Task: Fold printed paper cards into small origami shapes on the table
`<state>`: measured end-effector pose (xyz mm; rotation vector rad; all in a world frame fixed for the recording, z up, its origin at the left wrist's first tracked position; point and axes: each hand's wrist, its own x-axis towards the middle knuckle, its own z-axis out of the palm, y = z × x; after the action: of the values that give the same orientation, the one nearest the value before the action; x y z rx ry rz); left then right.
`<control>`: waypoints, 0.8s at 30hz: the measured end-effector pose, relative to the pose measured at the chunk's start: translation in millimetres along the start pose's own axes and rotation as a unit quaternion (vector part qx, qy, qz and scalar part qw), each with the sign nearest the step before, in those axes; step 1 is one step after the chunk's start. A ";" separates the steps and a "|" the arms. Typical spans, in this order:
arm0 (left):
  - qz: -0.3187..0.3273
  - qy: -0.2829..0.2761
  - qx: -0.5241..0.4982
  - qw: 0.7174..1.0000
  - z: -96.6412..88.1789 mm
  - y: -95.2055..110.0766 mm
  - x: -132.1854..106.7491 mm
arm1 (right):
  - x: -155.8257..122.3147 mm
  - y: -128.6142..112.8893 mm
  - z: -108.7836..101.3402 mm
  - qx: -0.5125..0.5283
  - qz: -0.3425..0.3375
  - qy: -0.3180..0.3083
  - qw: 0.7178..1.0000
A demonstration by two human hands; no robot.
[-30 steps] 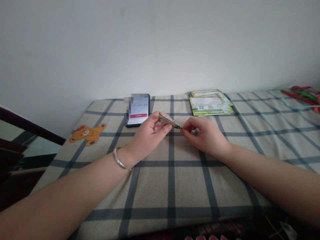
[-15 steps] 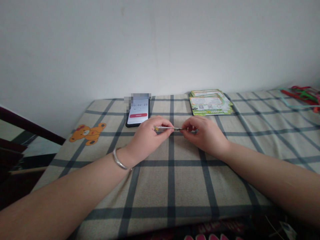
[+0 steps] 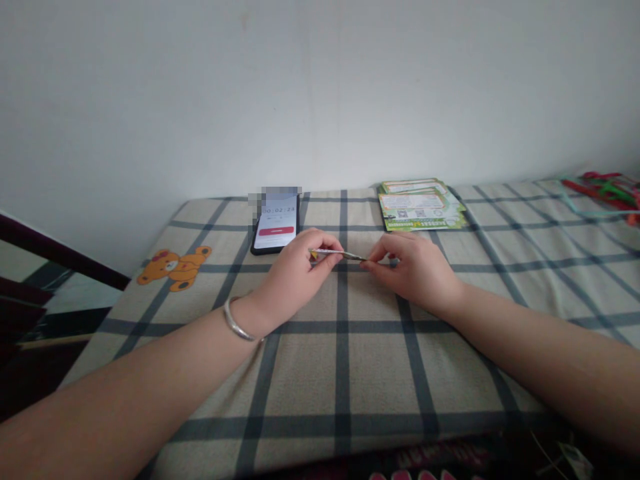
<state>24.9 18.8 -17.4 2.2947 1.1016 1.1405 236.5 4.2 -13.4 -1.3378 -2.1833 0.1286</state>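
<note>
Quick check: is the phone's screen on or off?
On: the phone beyond the left hand shows a bright face with dark digits ending in 02:24 and a red bar below them.

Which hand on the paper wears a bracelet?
The left hand: it wears a silver bracelet. The right hand, pinching the other end of the paper, has none.

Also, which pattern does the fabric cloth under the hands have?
The beige fabric cloth has a grey-blue check, clearest in the head view.
</note>
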 end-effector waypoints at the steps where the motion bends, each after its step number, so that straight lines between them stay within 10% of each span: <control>1: 0.001 0.001 -0.002 1.000 0.6 -0.8 0.1 | 0.2 0.5 0.3 0.021 -0.001 -0.008 1.000; 11: 0.015 -0.036 -0.026 0.999 5.1 -5.1 -1.0 | 2.7 -0.8 5.3 0.226 -0.028 -0.076 0.971; 24: -0.062 -0.012 -0.091 0.994 10.7 -7.2 -3.9 | 1.9 -2.9 7.3 0.224 0.016 -0.090 0.970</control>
<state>28.3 20.7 -30.2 2.0663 1.0684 1.1138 229.9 5.9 -17.7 -1.1354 -2.1063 0.7357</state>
